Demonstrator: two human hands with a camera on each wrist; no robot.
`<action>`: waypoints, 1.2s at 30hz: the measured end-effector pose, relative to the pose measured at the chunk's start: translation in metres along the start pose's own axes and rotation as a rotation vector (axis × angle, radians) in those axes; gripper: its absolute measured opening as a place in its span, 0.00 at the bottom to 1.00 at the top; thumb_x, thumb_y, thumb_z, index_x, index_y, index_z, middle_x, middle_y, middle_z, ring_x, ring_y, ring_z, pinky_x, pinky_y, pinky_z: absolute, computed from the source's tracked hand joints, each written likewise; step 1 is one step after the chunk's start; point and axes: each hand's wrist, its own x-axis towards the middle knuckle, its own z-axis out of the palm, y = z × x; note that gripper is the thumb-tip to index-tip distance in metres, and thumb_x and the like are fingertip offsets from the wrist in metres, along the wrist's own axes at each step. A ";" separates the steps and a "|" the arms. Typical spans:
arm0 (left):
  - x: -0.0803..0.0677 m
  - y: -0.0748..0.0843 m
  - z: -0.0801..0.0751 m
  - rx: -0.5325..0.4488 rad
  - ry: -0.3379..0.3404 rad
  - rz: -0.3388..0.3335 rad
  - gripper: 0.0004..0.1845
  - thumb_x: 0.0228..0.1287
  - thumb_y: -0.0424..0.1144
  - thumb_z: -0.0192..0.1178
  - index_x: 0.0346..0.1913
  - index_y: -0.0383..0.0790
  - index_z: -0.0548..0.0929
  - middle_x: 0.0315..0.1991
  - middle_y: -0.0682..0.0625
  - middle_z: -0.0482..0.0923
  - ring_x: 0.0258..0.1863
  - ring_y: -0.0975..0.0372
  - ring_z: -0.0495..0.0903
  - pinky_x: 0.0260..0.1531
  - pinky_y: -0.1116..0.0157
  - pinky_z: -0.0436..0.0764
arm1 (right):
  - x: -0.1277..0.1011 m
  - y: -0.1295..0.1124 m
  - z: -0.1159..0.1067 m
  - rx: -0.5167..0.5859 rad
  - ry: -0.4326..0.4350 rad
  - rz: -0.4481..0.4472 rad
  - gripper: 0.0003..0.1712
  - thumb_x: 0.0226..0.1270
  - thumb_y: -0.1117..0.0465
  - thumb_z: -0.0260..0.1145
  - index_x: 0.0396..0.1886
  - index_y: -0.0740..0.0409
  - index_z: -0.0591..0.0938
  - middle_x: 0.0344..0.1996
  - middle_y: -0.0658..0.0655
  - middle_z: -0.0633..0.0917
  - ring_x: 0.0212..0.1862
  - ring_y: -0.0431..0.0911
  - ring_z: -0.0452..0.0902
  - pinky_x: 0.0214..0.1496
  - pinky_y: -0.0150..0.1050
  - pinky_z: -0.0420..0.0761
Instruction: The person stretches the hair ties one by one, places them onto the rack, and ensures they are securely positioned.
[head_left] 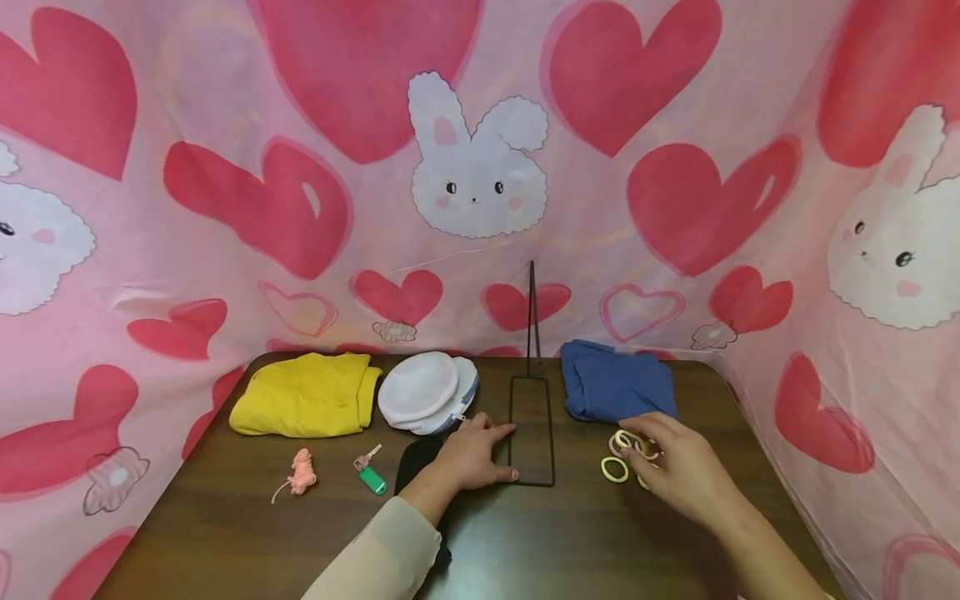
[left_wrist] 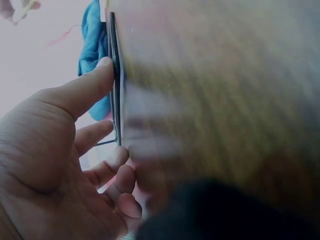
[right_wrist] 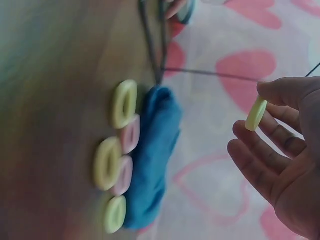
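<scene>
One yellow ring (right_wrist: 256, 114) is pinched between thumb and fingertip of the right hand (head_left: 686, 475), above the loose rings (right_wrist: 120, 160) lying on the tabletop (head_left: 225, 533) just in front of the blue cloth (head_left: 615, 387). The wire stand (head_left: 532, 433) is found to the left of that grip, its upright rod rising at the far end of its flat base frame, whose long axis runs away from the person. The frame's near left edge is pressed by the left hand (head_left: 472, 454), fingers spread flat. A yellow cloth (head_left: 303, 406), white pads (head_left: 423, 392), a pink cord (head_left: 300, 475) and a green tag (head_left: 371, 477) are seen further left.
</scene>
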 end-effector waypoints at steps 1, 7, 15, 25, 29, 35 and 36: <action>0.000 0.000 0.000 0.000 0.000 -0.001 0.44 0.53 0.66 0.74 0.73 0.56 0.77 0.53 0.48 0.73 0.47 0.54 0.74 0.43 0.55 0.78 | 0.004 -0.005 -0.001 0.014 0.001 -0.008 0.20 0.56 0.64 0.81 0.49 0.51 0.88 0.43 0.43 0.86 0.34 0.36 0.79 0.38 0.25 0.76; 0.000 0.000 0.000 0.004 -0.007 -0.004 0.45 0.53 0.66 0.75 0.73 0.55 0.77 0.52 0.49 0.72 0.45 0.56 0.72 0.40 0.57 0.77 | 0.028 -0.029 -0.007 0.066 0.015 -0.087 0.23 0.57 0.65 0.79 0.53 0.49 0.88 0.47 0.43 0.85 0.34 0.35 0.75 0.35 0.23 0.72; 0.002 0.002 -0.001 0.016 -0.037 -0.036 0.46 0.53 0.66 0.75 0.74 0.56 0.76 0.53 0.49 0.70 0.49 0.54 0.71 0.42 0.52 0.77 | 0.060 -0.057 -0.017 0.072 0.031 -0.172 0.21 0.59 0.59 0.79 0.54 0.48 0.88 0.50 0.45 0.85 0.46 0.40 0.83 0.45 0.26 0.79; 0.005 0.006 0.000 0.042 -0.067 -0.081 0.47 0.50 0.69 0.75 0.75 0.61 0.74 0.56 0.49 0.70 0.53 0.52 0.71 0.44 0.46 0.76 | 0.090 -0.085 -0.027 0.142 0.174 -0.317 0.20 0.57 0.60 0.79 0.50 0.56 0.89 0.48 0.50 0.87 0.49 0.45 0.85 0.60 0.24 0.73; 0.006 0.006 -0.001 0.035 -0.079 -0.093 0.48 0.49 0.69 0.75 0.75 0.61 0.74 0.56 0.49 0.70 0.53 0.52 0.71 0.45 0.45 0.77 | 0.099 -0.095 -0.029 0.195 0.255 -0.388 0.17 0.68 0.51 0.73 0.48 0.59 0.89 0.47 0.53 0.88 0.47 0.49 0.86 0.61 0.26 0.74; 0.007 0.007 -0.002 0.031 -0.067 -0.099 0.48 0.47 0.68 0.77 0.74 0.61 0.75 0.53 0.50 0.69 0.51 0.53 0.71 0.43 0.46 0.77 | 0.109 -0.106 -0.030 0.228 0.312 -0.456 0.20 0.74 0.47 0.68 0.48 0.59 0.90 0.46 0.56 0.88 0.46 0.51 0.86 0.60 0.27 0.76; 0.007 0.007 -0.002 0.033 -0.068 -0.101 0.48 0.47 0.68 0.77 0.74 0.61 0.75 0.53 0.50 0.69 0.51 0.53 0.72 0.43 0.45 0.77 | 0.111 -0.106 -0.029 0.229 0.312 -0.464 0.19 0.73 0.48 0.68 0.48 0.59 0.90 0.46 0.56 0.88 0.46 0.51 0.86 0.59 0.28 0.77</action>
